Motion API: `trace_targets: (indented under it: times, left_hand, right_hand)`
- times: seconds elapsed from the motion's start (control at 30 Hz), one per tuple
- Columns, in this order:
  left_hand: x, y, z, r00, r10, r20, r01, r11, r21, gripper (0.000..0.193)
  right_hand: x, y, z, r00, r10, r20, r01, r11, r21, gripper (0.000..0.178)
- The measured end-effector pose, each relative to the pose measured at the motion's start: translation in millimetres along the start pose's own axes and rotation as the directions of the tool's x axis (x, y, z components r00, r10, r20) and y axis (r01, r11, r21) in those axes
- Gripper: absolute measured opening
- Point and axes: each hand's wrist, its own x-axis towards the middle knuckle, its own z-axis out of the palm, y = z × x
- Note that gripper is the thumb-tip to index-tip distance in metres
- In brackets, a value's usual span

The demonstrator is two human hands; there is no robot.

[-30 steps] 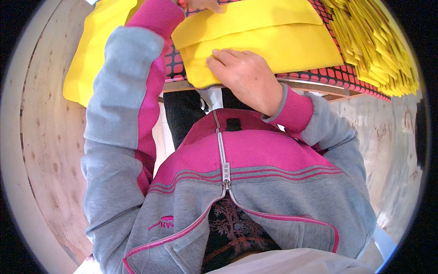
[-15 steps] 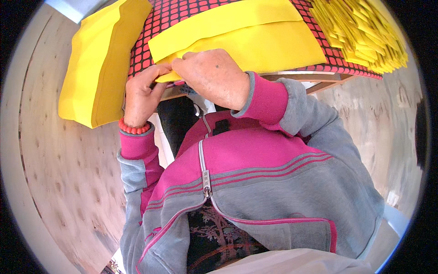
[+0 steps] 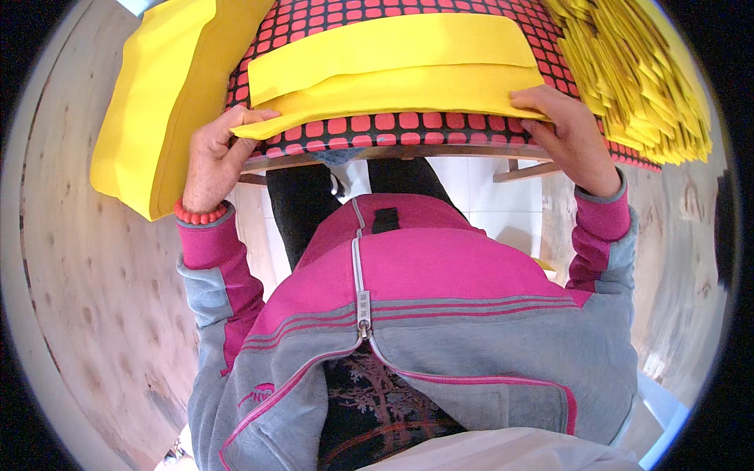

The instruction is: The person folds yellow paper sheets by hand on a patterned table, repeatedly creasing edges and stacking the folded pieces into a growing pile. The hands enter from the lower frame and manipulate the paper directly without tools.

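A long yellow fabric piece (image 3: 393,56) lies across the table in front of me, folded lengthwise, with its near edge turned up in a narrow strip. My left hand (image 3: 218,151) pinches the strip's left end between thumb and fingers; a red bead bracelet circles that wrist. At the other end, my right hand (image 3: 567,132) grips the right corner, its fingers on top and the thumb underneath. Between the two hands the near edge runs nearly straight along the table's front.
The table is covered with a red-and-black patterned cloth (image 3: 377,125). Larger yellow fabric sheets (image 3: 161,102) hang over its left side. A thick pile of folded yellow pieces (image 3: 652,86) rests at the right. Wooden table legs and a pale floor (image 3: 495,196) show below.
My right hand has slid from beside my left hand to the fabric's right end. The near edge is now folded up along its length, and my left hand shifted slightly left.
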Motion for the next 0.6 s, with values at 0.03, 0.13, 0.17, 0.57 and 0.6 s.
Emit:
trace_targets:
  times: [0.03, 0.13, 0.17, 0.57, 0.6]
  left_hand:
    - [0, 1, 0, 0.999, -0.032, -0.021, 0.032, 0.999, 0.000, 0.026]
    - [1, 5, 12, 0.996, -0.046, -0.078, 0.050, 0.997, 0.056, 0.022]
    - [-1, 6, 16, 0.996, 0.019, -0.090, -0.009, 0.993, 0.115, 0.021]
    - [7, -15, 35, 0.911, -0.069, -0.406, 0.009, 0.989, -0.148, 0.028]
    - [9, -16, 36, 0.901, -0.076, -0.426, 0.012, 0.988, -0.152, 0.029]
  right_hand:
    - [1, 6, -1, 1.000, 0.000, 0.000, 0.000, 1.000, 0.017, 0.042]
    - [4, 26, -4, 0.998, -0.051, -0.022, 0.053, 0.994, 0.097, 0.033]
    - [6, 32, -7, 0.997, -0.076, -0.032, 0.079, 0.989, 0.129, 0.030]
    - [26, 82, -14, 0.952, 0.302, -0.046, -0.253, 0.864, 0.435, 0.034]
    - [28, 82, -11, 0.964, 0.256, -0.064, -0.201, 0.867, 0.455, 0.034]
